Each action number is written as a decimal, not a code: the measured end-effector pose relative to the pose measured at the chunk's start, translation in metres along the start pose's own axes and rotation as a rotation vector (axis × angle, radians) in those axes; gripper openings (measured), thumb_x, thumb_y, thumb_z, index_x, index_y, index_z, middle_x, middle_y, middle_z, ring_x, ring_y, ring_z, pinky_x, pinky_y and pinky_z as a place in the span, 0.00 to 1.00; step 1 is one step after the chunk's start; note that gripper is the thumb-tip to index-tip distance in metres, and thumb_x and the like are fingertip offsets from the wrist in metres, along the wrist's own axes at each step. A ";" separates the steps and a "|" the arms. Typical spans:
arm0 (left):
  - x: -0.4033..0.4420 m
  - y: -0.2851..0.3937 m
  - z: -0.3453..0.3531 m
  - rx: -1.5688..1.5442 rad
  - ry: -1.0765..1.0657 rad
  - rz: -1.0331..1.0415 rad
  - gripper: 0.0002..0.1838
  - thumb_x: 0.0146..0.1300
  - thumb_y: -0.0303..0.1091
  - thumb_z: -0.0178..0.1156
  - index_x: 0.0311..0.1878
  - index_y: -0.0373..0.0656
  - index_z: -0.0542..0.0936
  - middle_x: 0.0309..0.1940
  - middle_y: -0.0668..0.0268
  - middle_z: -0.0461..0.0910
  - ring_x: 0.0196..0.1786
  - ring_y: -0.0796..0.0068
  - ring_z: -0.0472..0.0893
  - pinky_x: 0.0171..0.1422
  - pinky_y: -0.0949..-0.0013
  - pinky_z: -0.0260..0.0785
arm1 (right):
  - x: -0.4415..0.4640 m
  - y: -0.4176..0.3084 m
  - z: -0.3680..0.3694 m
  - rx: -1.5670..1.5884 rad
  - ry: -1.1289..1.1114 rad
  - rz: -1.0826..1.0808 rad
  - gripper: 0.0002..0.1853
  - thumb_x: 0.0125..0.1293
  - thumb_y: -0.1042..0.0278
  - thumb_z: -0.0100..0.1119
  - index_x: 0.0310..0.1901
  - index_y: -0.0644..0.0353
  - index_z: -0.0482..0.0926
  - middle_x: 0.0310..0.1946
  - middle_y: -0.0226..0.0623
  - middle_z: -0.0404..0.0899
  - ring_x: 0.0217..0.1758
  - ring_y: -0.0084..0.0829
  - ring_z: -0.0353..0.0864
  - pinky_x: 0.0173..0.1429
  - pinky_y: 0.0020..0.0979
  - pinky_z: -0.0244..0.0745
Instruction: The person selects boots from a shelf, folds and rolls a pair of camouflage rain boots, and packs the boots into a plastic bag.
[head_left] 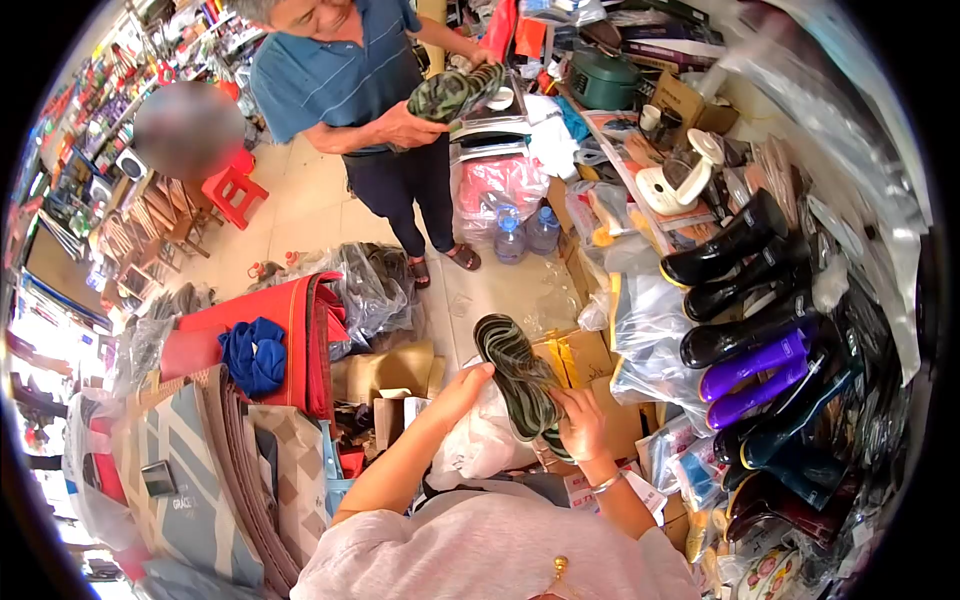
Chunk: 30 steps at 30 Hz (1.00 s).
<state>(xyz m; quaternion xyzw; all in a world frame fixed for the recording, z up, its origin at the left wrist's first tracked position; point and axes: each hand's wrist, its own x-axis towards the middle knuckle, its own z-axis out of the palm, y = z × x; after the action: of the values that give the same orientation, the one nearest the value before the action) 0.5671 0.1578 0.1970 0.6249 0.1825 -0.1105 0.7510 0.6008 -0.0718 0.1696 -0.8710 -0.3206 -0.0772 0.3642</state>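
Note:
Camouflage-patterned insoles (515, 375), sole-shaped and seemingly stacked, are held out in front of my chest. My left hand (466, 388) is closed on their left edge, its fingers partly hidden behind them. From the other side, my right hand (580, 420) grips the lower right part, where another striped piece shows underneath. A bracelet circles my right wrist. Just below the insoles is a white plastic bag (483, 440). Facing me, another person (340, 85) holds a similar camouflage-patterned item (455, 95) in their hands.
Rubber boots (745, 345), black and purple among them, line the right side. Cardboard boxes (605, 415) lie beyond my right hand. On the left are rolled mats (205, 460) and a red roll (270, 330) with a blue cloth (253, 355). A red stool (235, 195) stands farther back.

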 end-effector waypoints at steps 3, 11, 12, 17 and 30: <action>0.010 0.002 -0.046 0.062 -0.026 -0.119 0.26 0.59 0.45 0.47 0.50 0.29 0.72 0.47 0.59 0.74 0.52 0.70 0.70 0.60 0.70 0.57 | 0.013 -0.016 0.039 0.028 -0.018 0.017 0.24 0.38 0.84 0.51 0.43 0.60 0.77 0.37 0.39 0.75 0.40 0.41 0.73 0.45 0.35 0.71; 0.027 -0.002 -0.102 0.110 -0.189 -0.143 0.16 0.58 0.36 0.54 0.33 0.28 0.77 0.25 0.66 0.76 0.31 0.78 0.72 0.36 0.72 0.66 | 0.047 -0.037 0.102 0.383 -0.646 0.521 0.23 0.47 0.78 0.58 0.50 0.64 0.70 0.46 0.50 0.72 0.51 0.46 0.70 0.53 0.34 0.66; 0.027 -0.004 -0.108 0.176 -0.218 -0.153 0.15 0.58 0.35 0.53 0.31 0.28 0.77 0.23 0.66 0.76 0.30 0.79 0.71 0.35 0.71 0.66 | 0.039 -0.018 0.117 0.489 -0.634 0.421 0.31 0.49 0.76 0.60 0.58 0.62 0.64 0.52 0.48 0.69 0.56 0.40 0.68 0.58 0.32 0.62; 0.027 -0.034 -0.130 0.161 -0.056 0.005 0.16 0.58 0.35 0.52 0.23 0.31 0.74 0.16 0.72 0.69 0.23 0.83 0.65 0.26 0.71 0.59 | 0.107 -0.045 0.089 1.122 -0.448 0.574 0.42 0.48 0.65 0.67 0.64 0.58 0.55 0.57 0.43 0.63 0.60 0.35 0.64 0.62 0.33 0.58; 0.001 -0.007 -0.157 0.144 0.420 -0.087 0.11 0.59 0.29 0.49 0.34 0.29 0.76 0.24 0.72 0.74 0.28 0.85 0.67 0.33 0.77 0.61 | 0.199 -0.028 0.133 0.281 -0.386 0.237 0.14 0.53 0.73 0.54 0.43 0.58 0.70 0.19 0.39 0.72 0.21 0.37 0.73 0.27 0.34 0.66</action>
<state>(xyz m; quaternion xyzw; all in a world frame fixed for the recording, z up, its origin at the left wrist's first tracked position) 0.5440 0.3107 0.1661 0.6778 0.3533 -0.0231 0.6444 0.7267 0.1338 0.1630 -0.8420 -0.2875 0.1788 0.4201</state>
